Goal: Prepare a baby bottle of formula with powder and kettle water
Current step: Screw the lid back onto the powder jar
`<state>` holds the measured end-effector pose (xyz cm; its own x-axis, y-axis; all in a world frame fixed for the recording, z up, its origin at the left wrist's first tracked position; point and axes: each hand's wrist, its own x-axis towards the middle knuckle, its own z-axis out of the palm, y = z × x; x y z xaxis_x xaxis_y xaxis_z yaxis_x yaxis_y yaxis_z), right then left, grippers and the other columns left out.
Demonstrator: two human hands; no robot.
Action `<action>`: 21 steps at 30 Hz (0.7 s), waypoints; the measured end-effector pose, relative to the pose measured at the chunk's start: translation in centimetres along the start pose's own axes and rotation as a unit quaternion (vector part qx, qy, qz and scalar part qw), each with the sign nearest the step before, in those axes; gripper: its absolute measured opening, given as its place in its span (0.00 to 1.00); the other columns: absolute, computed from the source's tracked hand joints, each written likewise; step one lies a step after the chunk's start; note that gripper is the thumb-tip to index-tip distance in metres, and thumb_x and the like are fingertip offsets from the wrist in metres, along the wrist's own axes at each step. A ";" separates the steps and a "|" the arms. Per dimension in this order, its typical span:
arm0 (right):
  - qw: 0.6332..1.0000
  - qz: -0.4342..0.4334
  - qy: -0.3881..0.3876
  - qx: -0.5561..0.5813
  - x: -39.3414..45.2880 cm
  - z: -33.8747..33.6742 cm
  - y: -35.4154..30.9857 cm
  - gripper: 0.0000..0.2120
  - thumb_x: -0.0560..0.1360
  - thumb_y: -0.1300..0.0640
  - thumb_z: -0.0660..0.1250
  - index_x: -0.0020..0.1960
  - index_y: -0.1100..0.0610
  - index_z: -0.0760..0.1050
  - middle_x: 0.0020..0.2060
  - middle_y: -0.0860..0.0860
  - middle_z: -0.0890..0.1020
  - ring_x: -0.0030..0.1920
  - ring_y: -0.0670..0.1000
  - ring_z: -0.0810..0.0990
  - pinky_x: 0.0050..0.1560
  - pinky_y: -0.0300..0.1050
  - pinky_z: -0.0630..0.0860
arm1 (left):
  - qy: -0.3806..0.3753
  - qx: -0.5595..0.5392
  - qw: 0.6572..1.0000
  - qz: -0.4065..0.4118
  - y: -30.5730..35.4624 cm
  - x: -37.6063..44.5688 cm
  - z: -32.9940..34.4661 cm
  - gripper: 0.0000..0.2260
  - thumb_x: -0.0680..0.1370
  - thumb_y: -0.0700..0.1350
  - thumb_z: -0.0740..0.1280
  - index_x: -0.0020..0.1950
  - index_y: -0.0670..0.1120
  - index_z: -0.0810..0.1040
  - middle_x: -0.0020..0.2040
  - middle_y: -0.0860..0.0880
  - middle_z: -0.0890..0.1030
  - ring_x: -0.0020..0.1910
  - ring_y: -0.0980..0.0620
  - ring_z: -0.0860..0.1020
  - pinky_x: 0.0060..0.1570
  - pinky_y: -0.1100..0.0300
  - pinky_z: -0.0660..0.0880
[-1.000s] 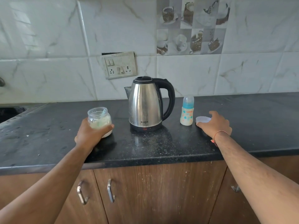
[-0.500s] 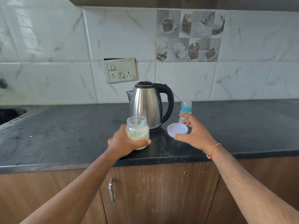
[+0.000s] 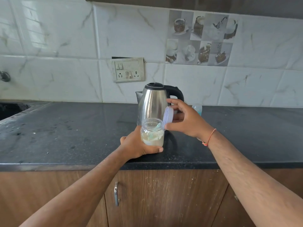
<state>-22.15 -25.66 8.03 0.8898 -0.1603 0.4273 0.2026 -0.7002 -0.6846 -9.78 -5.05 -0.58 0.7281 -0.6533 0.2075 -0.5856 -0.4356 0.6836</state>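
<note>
Formula powder sits in the clear jar (image 3: 152, 134), pale and heaped in the lower half, with what looks like a green scoop standing in it. Left hand (image 3: 139, 145) is closed round the jar's lower body, fingers wrapped under the far side, holding it just above the front of the desk (image 3: 65, 128) so the open mouth stays level and steady. Right hand (image 3: 185, 119) pinches the white screw lid (image 3: 168, 114) by its edge between thumb and fingers, tilted on its side with the threaded inside facing the jar, just beside the rim and not yet on it; that angle suggests the lid is about to go onto the mouth, so the scooping may be over. Behind the hands stands the steel kettle (image 3: 154, 102) on its base, black handle turned to the right. Baby bottle (image 3: 197, 108) is mostly hidden behind the right hand, only its blue top showing, near the kettle. Whether it already holds powder cannot be told.
</note>
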 end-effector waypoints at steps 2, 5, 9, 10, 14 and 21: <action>1.000 -0.006 -0.019 0.007 0.9 0.1 -0.6 0.44 0.70 0.58 0.85 0.80 0.45 0.69 0.67 0.44 0.79 0.58 0.48 0.85 0.62 0.42 0.82 | 0.012 0.012 1.000 0.001 0.3 -0.5 0.0 0.42 0.59 0.76 0.80 0.67 0.71 0.65 0.63 0.69 0.79 0.66 0.59 0.76 0.72 0.44 0.63; 0.998 -0.021 -0.063 -0.010 2.2 0.0 -1.4 0.40 0.71 0.57 0.84 0.78 0.46 0.72 0.68 0.44 0.80 0.59 0.50 0.84 0.61 0.45 0.82 | 0.014 0.020 1.000 -0.003 0.4 -0.8 0.0 0.47 0.59 0.77 0.78 0.74 0.68 0.65 0.66 0.68 0.78 0.68 0.59 0.75 0.74 0.44 0.62; 0.981 -0.039 -0.150 -0.113 4.0 0.0 -2.9 0.32 0.71 0.49 0.84 0.73 0.42 0.78 0.65 0.38 0.81 0.59 0.45 0.82 0.56 0.37 0.76 | 0.017 0.022 1.000 -0.007 0.2 -0.7 0.0 0.49 0.58 0.79 0.77 0.75 0.66 0.66 0.65 0.68 0.78 0.67 0.59 0.76 0.76 0.44 0.63; 0.973 -0.041 -0.175 -0.141 4.4 0.1 -3.3 0.32 0.72 0.48 0.83 0.74 0.42 0.78 0.66 0.37 0.81 0.59 0.44 0.81 0.57 0.37 0.76 | 0.016 0.022 1.000 -0.006 0.2 -0.7 0.0 0.49 0.57 0.79 0.77 0.75 0.65 0.67 0.65 0.67 0.79 0.67 0.59 0.76 0.76 0.44 0.63; 0.938 -0.042 -0.255 -0.231 6.1 0.3 -4.6 0.31 0.69 0.40 0.81 0.71 0.35 0.78 0.64 0.35 0.81 0.61 0.43 0.80 0.62 0.44 0.77 | 0.018 0.017 1.000 -0.007 0.2 -0.7 0.1 0.50 0.57 0.79 0.76 0.74 0.65 0.66 0.64 0.67 0.79 0.67 0.59 0.77 0.76 0.45 0.63; 0.908 -0.030 -0.302 -0.289 7.6 0.4 -6.1 0.28 0.71 0.44 0.83 0.69 0.34 0.80 0.58 0.29 0.80 0.58 0.41 0.79 0.56 0.41 0.75 | 0.010 0.020 1.000 -0.006 0.2 -0.7 0.1 0.50 0.58 0.79 0.76 0.76 0.65 0.64 0.66 0.67 0.79 0.69 0.58 0.76 0.76 0.44 0.62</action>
<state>-16.47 -22.29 15.23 0.9815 0.1790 -0.0685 0.1653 -0.9713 -0.1712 -10.39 -4.71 -0.66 0.7427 -0.6347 0.2136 -0.5894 -0.4680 0.6584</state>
